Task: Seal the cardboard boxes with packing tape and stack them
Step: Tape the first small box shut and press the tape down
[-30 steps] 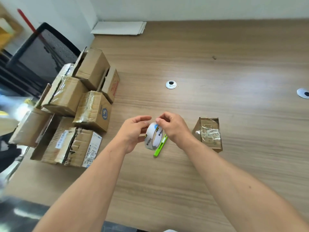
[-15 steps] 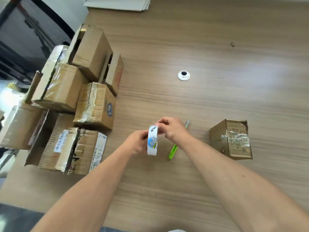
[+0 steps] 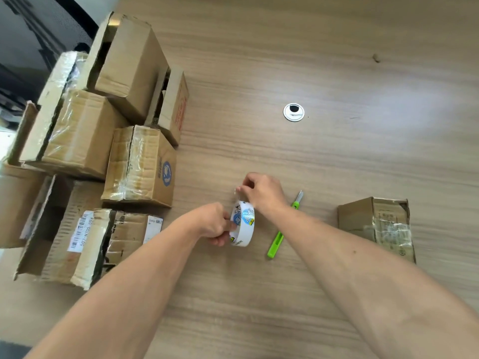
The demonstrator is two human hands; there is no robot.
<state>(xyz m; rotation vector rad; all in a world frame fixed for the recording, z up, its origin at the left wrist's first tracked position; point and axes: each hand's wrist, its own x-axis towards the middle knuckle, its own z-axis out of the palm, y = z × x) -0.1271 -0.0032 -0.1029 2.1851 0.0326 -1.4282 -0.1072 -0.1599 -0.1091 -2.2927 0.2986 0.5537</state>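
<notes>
Now the left hand point(image 3: 215, 225) grips the tape roll point(image 3: 245, 224) near the middle of the table point(image 3: 337, 156), with its fingers curled around the roll's edge and the thumb on the printed side. The right hand point(image 3: 263, 193) is just over the roll and pinches the loose tape end between thumb and forefinger. A green cutter point(image 3: 277, 238) lies just right of the roll. One box point(image 3: 375, 224) stands further right, well apart. A pile of boxes point(image 3: 140, 167) sits at the left, some with open flaps.
</notes>
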